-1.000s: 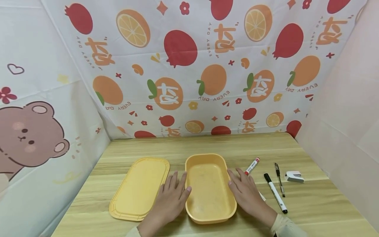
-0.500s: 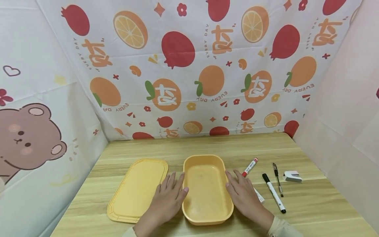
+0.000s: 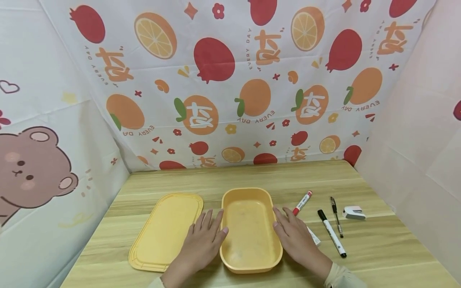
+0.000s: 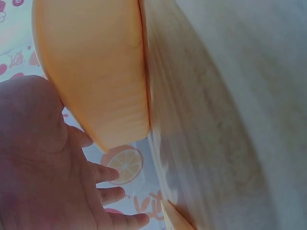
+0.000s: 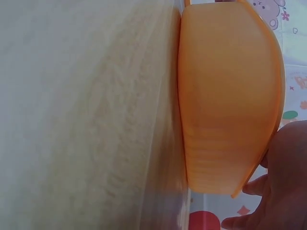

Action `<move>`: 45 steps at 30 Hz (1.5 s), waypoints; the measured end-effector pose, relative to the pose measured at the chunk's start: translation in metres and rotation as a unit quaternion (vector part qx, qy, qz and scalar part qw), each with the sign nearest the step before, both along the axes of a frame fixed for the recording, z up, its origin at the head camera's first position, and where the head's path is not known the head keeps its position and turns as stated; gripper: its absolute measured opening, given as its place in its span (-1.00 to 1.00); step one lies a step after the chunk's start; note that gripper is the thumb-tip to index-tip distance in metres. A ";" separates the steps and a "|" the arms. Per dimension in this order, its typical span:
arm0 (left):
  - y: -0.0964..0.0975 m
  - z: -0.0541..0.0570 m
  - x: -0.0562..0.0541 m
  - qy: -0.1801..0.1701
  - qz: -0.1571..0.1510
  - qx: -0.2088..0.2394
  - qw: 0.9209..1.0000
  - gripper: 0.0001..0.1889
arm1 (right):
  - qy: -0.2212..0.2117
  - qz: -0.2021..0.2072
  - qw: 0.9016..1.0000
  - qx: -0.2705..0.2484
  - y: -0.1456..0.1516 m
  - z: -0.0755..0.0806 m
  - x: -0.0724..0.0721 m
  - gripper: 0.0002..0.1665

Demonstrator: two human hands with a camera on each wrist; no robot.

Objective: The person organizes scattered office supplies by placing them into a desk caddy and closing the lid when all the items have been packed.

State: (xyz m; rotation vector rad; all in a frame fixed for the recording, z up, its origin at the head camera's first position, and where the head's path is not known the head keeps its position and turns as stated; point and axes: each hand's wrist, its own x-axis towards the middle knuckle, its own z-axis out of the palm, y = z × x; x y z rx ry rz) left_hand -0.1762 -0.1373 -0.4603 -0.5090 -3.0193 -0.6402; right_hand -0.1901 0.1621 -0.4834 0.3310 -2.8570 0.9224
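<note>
A yellow plastic box (image 3: 248, 262) without its lid stands on the wooden table, its inside bare. My left hand (image 3: 203, 242) lies along its left side, fingers straight and spread, thumb at the rim. On the opposite side my right hand (image 3: 297, 238) reaches to the right rim with extended fingers. Both wrist views show the box's outer wall (image 4: 96, 72) and the palm beside it, with nothing gripped. The flat yellow lid (image 3: 167, 230) lies left of the box, partly covered by the left hand. A small white item (image 3: 314, 236) is half hidden under the right hand.
Right of the box lie a red-capped marker (image 3: 302, 203), a black-capped white marker (image 3: 332, 234), a thin black pen (image 3: 336, 216) and a small white-and-grey stapler (image 3: 354, 213). A fruit-print cloth (image 3: 223, 100) hangs behind the table (image 3: 201, 180), with pale cloths at both sides.
The whole head view has shifted slightly to the left. Both hands stay at the box's sides, and a little more of the white item shows beside the right hand than one second ago.
</note>
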 end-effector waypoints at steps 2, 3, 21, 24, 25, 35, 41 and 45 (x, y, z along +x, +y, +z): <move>0.000 0.000 0.000 -0.001 0.001 0.001 1.000 -0.31 | 0.010 -0.006 1.000 0.002 0.002 0.001 -0.001 -0.36; 0.000 0.000 0.000 -0.002 0.002 0.002 1.000 -0.31 | 0.017 -0.009 1.000 0.003 0.003 0.002 -0.002 -0.35; 0.000 0.001 0.001 0.004 0.000 -0.003 1.000 -0.33 | 0.025 -0.086 0.992 0.087 0.070 0.013 -0.014 -0.23; 0.000 0.001 0.001 0.004 0.000 -0.001 1.000 -0.33 | 0.019 -0.095 0.991 0.097 0.080 0.012 -0.014 -0.22; 0.000 0.002 0.002 0.005 -0.001 0.000 1.000 -0.33 | 0.018 -0.098 0.990 0.100 0.083 0.011 -0.015 -0.23; 0.001 0.002 0.003 0.004 -0.003 0.006 1.000 -0.33 | -0.016 -0.121 0.986 0.116 0.101 0.005 -0.017 -0.18; 0.001 0.002 0.002 0.002 -0.002 0.008 1.000 -0.33 | -0.028 -0.119 0.985 0.123 0.111 0.003 -0.017 -0.15; 0.001 0.001 0.002 -0.004 -0.001 0.011 1.000 -0.33 | -0.043 -0.114 0.984 0.129 0.119 0.002 -0.017 -0.12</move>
